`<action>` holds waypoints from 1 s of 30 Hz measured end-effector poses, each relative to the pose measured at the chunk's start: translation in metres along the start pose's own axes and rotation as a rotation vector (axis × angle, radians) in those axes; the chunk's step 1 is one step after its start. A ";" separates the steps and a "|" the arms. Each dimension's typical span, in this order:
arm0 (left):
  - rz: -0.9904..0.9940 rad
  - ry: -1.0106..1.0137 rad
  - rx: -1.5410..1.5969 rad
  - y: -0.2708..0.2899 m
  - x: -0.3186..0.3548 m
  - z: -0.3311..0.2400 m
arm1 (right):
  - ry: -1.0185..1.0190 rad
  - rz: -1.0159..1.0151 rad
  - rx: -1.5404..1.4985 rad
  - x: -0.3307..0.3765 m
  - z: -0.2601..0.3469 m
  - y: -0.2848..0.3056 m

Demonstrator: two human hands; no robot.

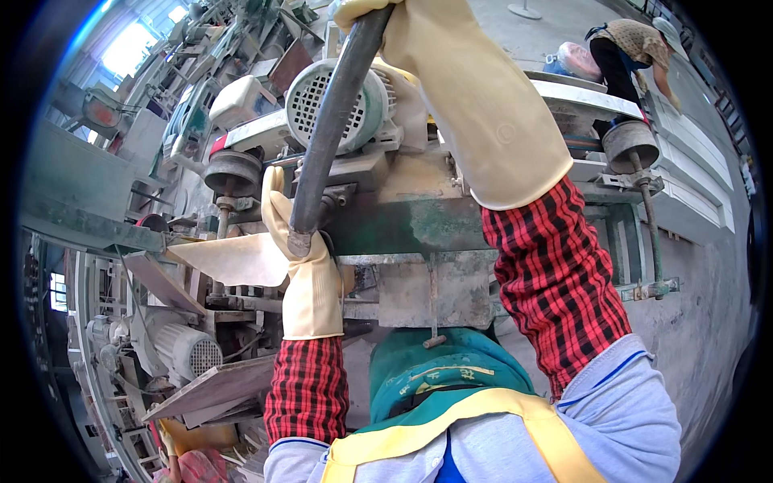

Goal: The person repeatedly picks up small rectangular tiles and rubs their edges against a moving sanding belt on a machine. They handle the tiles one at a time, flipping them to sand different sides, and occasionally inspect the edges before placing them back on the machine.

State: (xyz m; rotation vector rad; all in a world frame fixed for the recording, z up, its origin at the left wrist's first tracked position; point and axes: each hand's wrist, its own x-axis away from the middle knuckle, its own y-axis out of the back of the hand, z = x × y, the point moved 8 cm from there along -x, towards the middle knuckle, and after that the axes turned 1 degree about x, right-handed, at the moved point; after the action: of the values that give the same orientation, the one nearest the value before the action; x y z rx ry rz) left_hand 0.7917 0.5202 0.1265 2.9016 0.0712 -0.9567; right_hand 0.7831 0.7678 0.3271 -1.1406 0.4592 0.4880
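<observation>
Both my hands wear long cream rubber gloves. High in the view, my right hand [386,10] is closed round the upper end of a thick dark grey tube [334,121], its fingertips partly cut off by the upper edge. The tube slants down and left to a worn, pale-tipped end in front of my left hand [302,262]. That hand has its visible fingers stretched upward, and the tube covers part of its palm. A thin cream sheet [233,258] sticks out leftward beside it; whether my fingers touch it is unclear. Behind the tube sits a grey-green motor [338,105] with a perforated cover.
A green machine frame [403,225] lies before me, with metal rollers [233,171] at left and right [630,146]. Lower left are another motor [189,350] and boards [213,386]. A bending person [632,48] is by white panels [692,161] at far right. Another person's sleeve [201,467] shows lower left.
</observation>
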 end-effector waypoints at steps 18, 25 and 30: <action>0.063 0.007 -0.119 0.011 -0.004 0.014 | 0.231 -0.222 0.177 0.013 0.001 -0.012; 0.081 -0.017 -0.076 0.018 -0.002 0.018 | 0.258 -0.253 0.157 0.017 -0.006 -0.010; 0.062 0.024 -0.098 0.012 -0.004 0.018 | 0.294 -0.246 0.143 0.029 0.005 -0.014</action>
State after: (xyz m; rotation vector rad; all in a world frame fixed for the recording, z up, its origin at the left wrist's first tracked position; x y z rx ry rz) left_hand 0.7782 0.5067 0.1152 2.8083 0.0280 -0.8833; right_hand 0.8151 0.7720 0.3222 -1.1164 0.5894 0.0706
